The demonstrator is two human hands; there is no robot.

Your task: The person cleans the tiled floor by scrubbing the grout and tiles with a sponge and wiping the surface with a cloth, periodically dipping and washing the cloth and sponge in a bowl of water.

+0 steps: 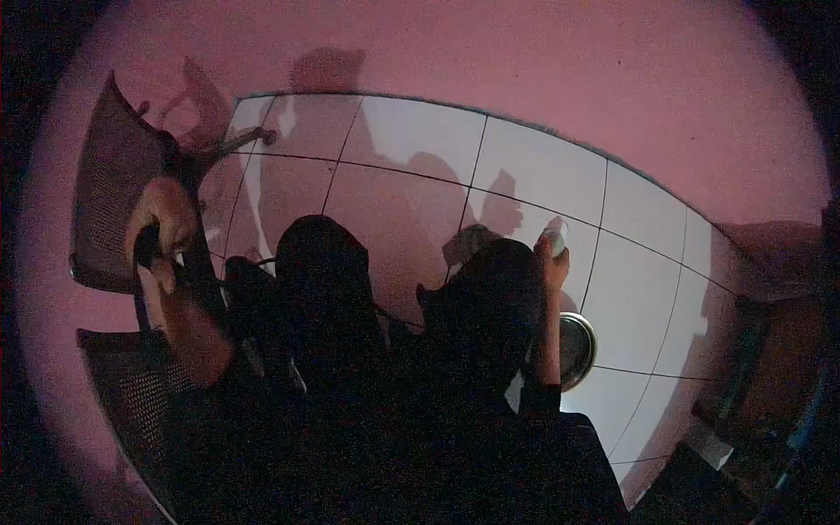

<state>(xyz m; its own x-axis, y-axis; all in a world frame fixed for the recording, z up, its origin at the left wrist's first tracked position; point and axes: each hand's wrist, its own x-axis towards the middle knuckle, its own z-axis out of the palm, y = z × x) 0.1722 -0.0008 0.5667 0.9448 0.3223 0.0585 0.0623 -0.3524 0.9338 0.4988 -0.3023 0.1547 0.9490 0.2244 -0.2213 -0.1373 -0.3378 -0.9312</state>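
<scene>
My left hand (166,219) is raised at the left, close to the dark mesh chair. Its fingers are curled, and a dark gap and a small bright spot show by them; what they hold, if anything, cannot be made out. Past my dark-clothed knee (490,289), my right hand (553,262) is closed on a pale rounded object (555,236), whose kind is too dim to tell. Below that hand, a round metal-rimmed dish (593,341) rests on the floor, partly hidden by my right forearm.
Dark mesh chair parts (114,192) stand at the left. White floor tiles (647,306) meet a pink wall (490,52) ahead. Dark furniture or boxes (779,367) line the right side. Light is low, and shadows fall across the tiles.
</scene>
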